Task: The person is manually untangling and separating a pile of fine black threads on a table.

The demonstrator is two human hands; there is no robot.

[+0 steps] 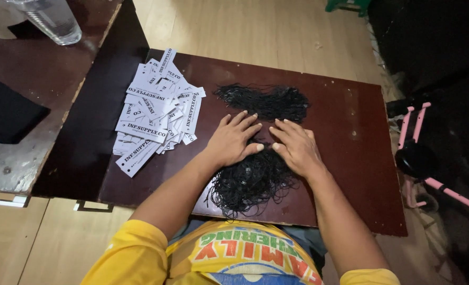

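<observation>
A heap of white paper tags (158, 108) lies on the dark brown board (350, 158). On the side table (39, 79) stand a clear plastic cup (52, 20) and a black cloth (7, 113). Something pink-framed (419, 153), perhaps a scooter, sits in shadow.

My left grip (233, 141) and right grip (296, 148) lie flat on the near bundle of black strings (250, 182), which fills the table (350, 158) in front of my chest. Just beyond my fingertips the far bundle of black strings (266, 101) blocks a straight reach forward. To my left the heap of white paper tags (155, 113) takes that corner. The right half of the table is bare wood, open for either grip. Farther left, on the neighbouring surface, a clear plastic bottle (52, 20) and a black cloth (7, 113) sit well apart.
</observation>
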